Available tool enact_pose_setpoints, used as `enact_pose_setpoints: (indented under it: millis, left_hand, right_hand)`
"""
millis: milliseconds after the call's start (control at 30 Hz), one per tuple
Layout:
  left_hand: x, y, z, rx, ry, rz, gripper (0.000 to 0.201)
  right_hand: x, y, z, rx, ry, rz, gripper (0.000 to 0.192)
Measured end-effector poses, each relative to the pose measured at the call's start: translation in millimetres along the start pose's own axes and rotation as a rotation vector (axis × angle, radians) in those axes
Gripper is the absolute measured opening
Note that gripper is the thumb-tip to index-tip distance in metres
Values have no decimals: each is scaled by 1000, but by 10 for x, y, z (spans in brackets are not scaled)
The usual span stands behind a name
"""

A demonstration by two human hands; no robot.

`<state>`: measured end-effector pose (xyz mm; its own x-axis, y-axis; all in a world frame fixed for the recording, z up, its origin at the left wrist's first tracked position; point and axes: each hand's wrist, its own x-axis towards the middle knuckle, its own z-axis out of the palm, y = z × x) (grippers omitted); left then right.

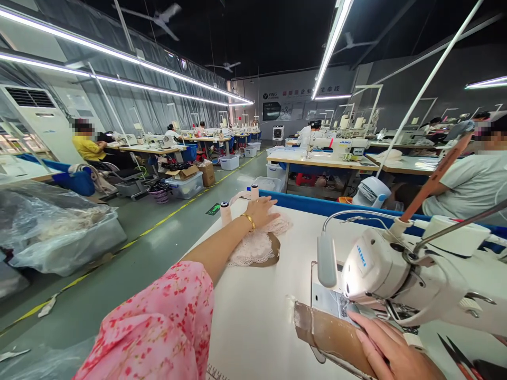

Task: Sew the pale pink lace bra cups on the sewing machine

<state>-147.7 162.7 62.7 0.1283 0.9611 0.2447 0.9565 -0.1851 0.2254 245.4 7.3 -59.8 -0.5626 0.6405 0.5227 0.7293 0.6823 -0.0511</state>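
My left hand (260, 212), with a gold bangle at the wrist, reaches out over the far left of the white sewing table (253, 316). Its fingers are spread above a pale pink lace piece (251, 250), which lies partly over a brown piece (272, 253). My right hand (390, 345) is beside the presser foot of the white sewing machine (380, 264). Its fingers are close together around a thin dark item I cannot make out, next to a brown, tape-covered strip (328, 327) on the machine's front edge.
Two thread cones (225, 212) stand at the table's far left corner. A lamp head (327, 261) hangs left of the machine. Scissors (459, 359) lie at the lower right. A small fan (371, 191) and a co-worker (471, 179) are beyond. Plastic-covered bins (67, 237) line the left aisle.
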Motion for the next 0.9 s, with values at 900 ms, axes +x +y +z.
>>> enact_pose_setpoints:
  millis: [900]
  left_hand:
    - [-1275,34,-95,-206,-150,164,16]
  right_hand:
    - [-42,-146,3,169,18,161,36]
